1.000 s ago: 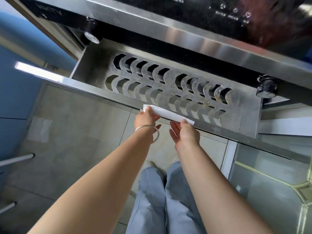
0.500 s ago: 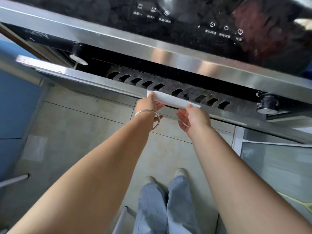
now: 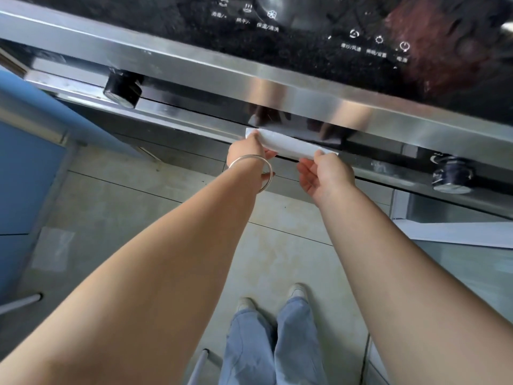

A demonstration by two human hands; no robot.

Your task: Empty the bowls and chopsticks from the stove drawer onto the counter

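Observation:
The stove drawer [image 3: 194,129] is pushed in flush under the steel stove front, so its inside is hidden. A white handle strip [image 3: 288,144] sits on the drawer's front edge. My left hand [image 3: 247,151], with a silver bangle on the wrist, holds the strip's left end. My right hand [image 3: 324,173] holds its right end with the thumb on top and the fingers underneath. No bowls or chopsticks are in view.
Above is the black glass control panel [image 3: 305,29] with touch icons. Two black knobs stick out, one on the left [image 3: 122,88] and one on the right [image 3: 451,175]. A blue cabinet [image 3: 25,176] stands at left. My legs and shoes are on the tiled floor below.
The drawer has slid from wide open, with its empty slotted rack showing, to fully pushed in. Both hands stayed on the white strip and moved forward with it.

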